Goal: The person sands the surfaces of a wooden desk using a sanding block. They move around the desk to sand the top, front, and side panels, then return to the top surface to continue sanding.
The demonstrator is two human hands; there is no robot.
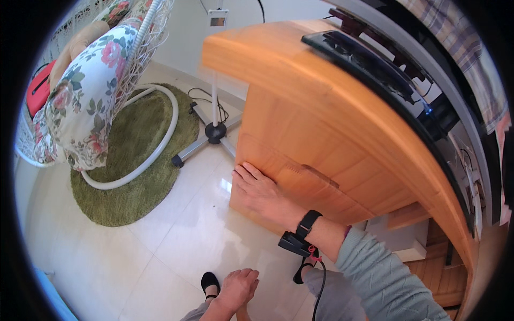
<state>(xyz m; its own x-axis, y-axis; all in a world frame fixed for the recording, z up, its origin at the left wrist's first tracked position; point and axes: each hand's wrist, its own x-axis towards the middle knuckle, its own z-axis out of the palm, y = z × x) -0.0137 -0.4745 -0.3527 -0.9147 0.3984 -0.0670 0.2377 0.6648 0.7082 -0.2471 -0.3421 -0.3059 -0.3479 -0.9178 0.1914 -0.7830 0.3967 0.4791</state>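
Note:
My right hand [259,192] lies flat on the orange-brown wooden side door of a desk [281,140], its fingertips at the panel's left edge. A black strap with a small black device [295,242] and a cable sits on that wrist, below a pushed-up grey-green sleeve. My left hand [239,283] is low in the picture, over the tiled floor beside my black shoe [210,281]. Its fingers are bent, and its palm side is hidden. It touches no object that I can make out. A raised wooden strip [321,175] shows on the panel, right of my right hand.
A dark glass sheet [373,76] lies on the desktop, beside a monitor [453,92]. At left, a white hanging chair with a floral cushion [92,92] stands over a green rug [136,208]. A wheeled stand base [215,132] stands beside the desk, near a loose cable.

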